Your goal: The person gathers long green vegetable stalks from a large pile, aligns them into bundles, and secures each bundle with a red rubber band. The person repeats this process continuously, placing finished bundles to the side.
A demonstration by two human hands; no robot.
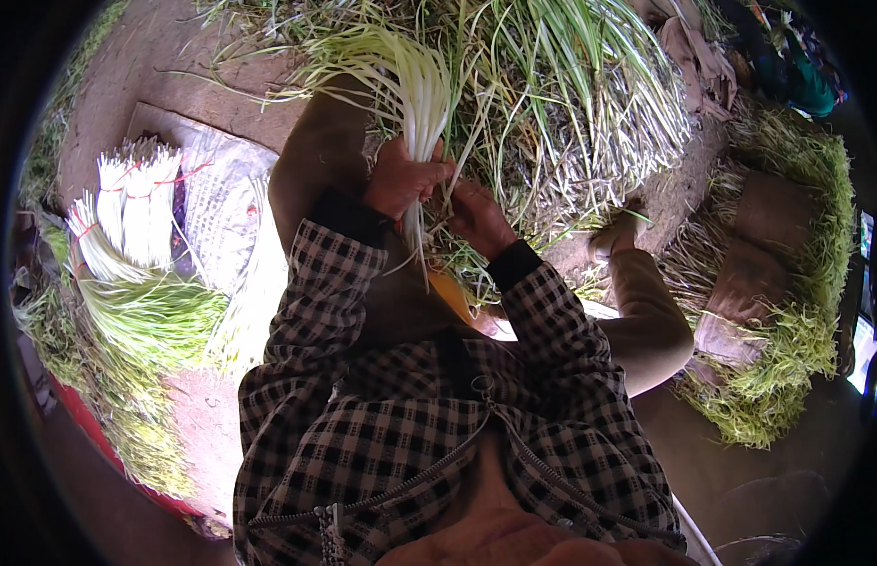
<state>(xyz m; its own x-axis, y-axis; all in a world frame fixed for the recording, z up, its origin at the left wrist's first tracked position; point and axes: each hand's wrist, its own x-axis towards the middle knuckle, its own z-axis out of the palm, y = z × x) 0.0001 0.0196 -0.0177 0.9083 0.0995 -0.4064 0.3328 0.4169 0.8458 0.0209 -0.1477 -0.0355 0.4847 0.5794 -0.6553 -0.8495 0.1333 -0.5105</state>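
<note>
My left hand is closed around a bunch of long pale stalks with yellow-green leaves, which look like blanched garlic chives. The leaf ends fan out and droop to the left above my fist, while the white ends hang below it. Close beside, my right hand has its thumb and fingers pinched on a thin pale stalk. Its fingertips are next to my left fingers. Beyond both hands spreads a large heap of loose green-leaved stalks, with white ends toward the right.
Several white bundles tied with red bands are at left, beside a plastic woven sheet. Leafy bundles lie below them. At right, brown cloth-like pieces rest among leaf trimmings. Another person's green sleeve shows at upper right.
</note>
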